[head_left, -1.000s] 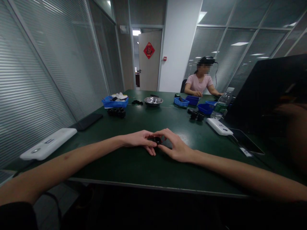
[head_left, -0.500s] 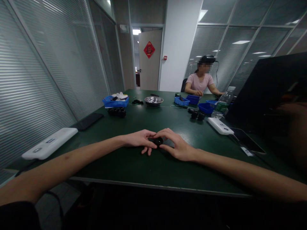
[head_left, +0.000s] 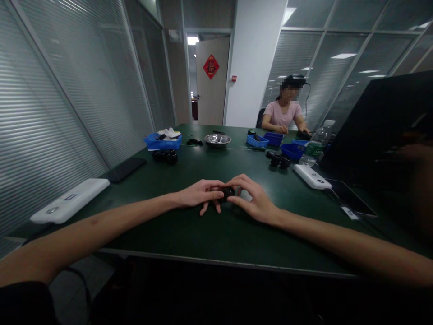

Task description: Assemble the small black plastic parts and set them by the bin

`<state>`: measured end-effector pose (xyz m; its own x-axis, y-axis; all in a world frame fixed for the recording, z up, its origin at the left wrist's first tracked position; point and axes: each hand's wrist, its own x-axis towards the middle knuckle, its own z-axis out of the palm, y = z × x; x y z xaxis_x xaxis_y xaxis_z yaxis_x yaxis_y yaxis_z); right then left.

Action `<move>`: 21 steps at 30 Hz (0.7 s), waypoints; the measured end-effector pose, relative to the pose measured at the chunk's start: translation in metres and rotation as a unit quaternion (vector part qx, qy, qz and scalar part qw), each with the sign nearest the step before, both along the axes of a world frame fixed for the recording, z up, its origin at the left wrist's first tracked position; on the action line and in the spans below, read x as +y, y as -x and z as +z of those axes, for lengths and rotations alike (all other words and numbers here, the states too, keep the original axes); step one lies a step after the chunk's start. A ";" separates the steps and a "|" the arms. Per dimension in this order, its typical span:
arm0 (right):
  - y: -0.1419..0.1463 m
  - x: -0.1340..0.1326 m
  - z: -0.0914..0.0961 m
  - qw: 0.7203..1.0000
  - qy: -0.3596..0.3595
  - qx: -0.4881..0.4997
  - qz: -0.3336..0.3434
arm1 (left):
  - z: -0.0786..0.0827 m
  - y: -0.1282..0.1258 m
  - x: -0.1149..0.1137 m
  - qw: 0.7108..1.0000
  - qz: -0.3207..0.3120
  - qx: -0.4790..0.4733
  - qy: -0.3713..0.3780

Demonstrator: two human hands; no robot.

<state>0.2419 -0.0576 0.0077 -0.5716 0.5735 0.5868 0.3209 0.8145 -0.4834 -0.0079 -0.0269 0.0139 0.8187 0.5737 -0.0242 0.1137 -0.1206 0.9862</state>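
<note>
Between my hands, above the green table (head_left: 162, 239), is a small round black part (head_left: 229, 193) with a glossy face; its exact kind is too small to tell. My left hand (head_left: 204, 194) pinches it from the left with thumb and forefinger, while its other fingers hang below. My right hand (head_left: 252, 198) is closed about it from the right, with its thumb at the lower edge and its fingertips at the upper edge. The fingers of both hands hide part of it.
Black round parts (head_left: 280, 161) sit at right, more (head_left: 165, 156) at left. Behind are a metal bowl (head_left: 217, 141) and blue bins (head_left: 163, 143). A water bottle (head_left: 316, 144), white power bank (head_left: 311, 176) and phone (head_left: 352, 198) lie right. A person (head_left: 283, 115) sits across the table.
Both hands have shifted slightly right and up with the black part. My left thumb now lies across its left side, and more of its glossy face shows.
</note>
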 end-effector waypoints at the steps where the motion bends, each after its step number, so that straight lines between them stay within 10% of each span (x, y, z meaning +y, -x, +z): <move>1: 0.000 0.000 0.000 1.000 -0.002 0.002 0.003 | -0.001 0.000 0.000 1.000 -0.002 -0.015 0.010; 21: 0.002 -0.002 -0.002 1.000 -0.003 -0.002 -0.025 | -0.004 -0.002 0.004 0.999 0.049 -0.010 -0.013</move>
<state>0.2403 -0.0597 0.0053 -0.5450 0.5981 0.5876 0.3630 0.8000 -0.4777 -0.0055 -0.0228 0.0102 0.7588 0.6513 0.0082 0.1064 -0.1364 0.9849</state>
